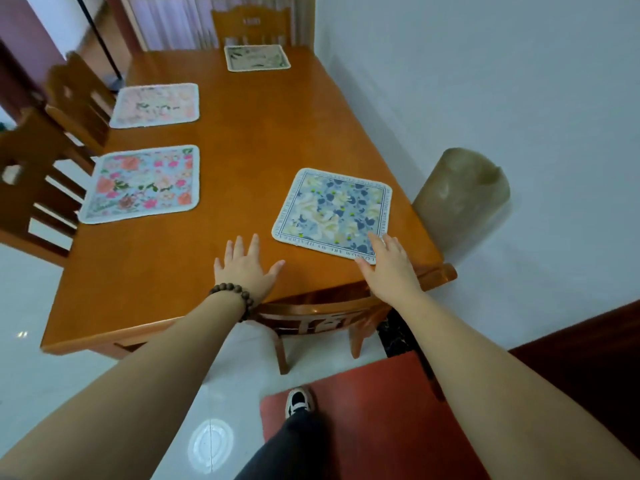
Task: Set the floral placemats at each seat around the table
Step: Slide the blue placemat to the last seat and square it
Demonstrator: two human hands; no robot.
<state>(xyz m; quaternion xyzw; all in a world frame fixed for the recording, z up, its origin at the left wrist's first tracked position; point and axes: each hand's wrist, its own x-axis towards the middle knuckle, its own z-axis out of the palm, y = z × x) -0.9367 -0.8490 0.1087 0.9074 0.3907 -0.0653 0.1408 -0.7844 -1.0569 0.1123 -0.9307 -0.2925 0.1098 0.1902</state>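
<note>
table [249, 161]: orange wood, glossy | blue mat [332, 214] near corner, set askew | pink-and-blue mat [142, 183] left edge | pale pink mat [156, 105] left edge, farther along | cream mat [257, 57] far end | left hand [244, 268] flat on bare wood | right hand [391, 263] touching blue mat's near corner

Four floral placemats lie on the wooden table [242, 161]. The blue placemat [332, 213] sits askew near the near edge, the right hand [391, 268] touching its near corner. The left hand [244, 268] rests flat, fingers spread, on bare tabletop beside it.
</note>
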